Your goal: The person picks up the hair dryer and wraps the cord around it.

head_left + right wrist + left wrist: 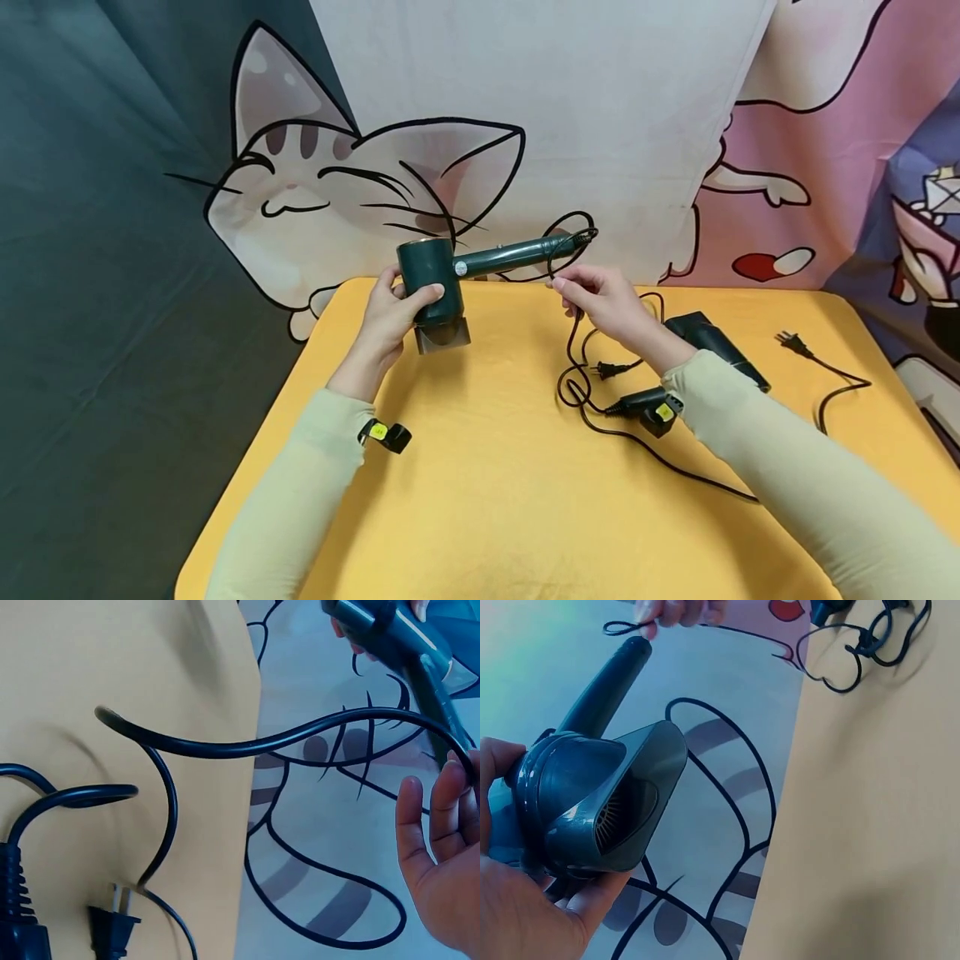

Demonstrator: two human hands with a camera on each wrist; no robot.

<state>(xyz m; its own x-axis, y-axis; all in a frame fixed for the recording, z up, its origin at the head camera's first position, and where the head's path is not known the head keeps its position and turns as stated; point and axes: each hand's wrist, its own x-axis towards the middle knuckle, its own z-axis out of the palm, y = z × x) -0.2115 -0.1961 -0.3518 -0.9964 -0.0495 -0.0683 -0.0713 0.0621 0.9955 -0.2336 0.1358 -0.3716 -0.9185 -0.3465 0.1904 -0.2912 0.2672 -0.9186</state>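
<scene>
Head view: a green hair dryer [442, 273] is hovering above the far side of the desk [480, 500], its nozzle [444, 335] pointing down-frame, its long handle [510, 257] running rightward and tilting slightly upward. The left hand [386, 321] is gripping the barrel [424, 265]; the right hand [606, 304] is pinching a black cord [225, 749] near the handle's end. Farther right, a black device [720, 346] and two plugs [797, 343] are lying on the desk.

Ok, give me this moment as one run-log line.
left hand: grips green hair dryer by its barrel | right hand: pinches black cord | yellow table: plugs lying on it
</scene>
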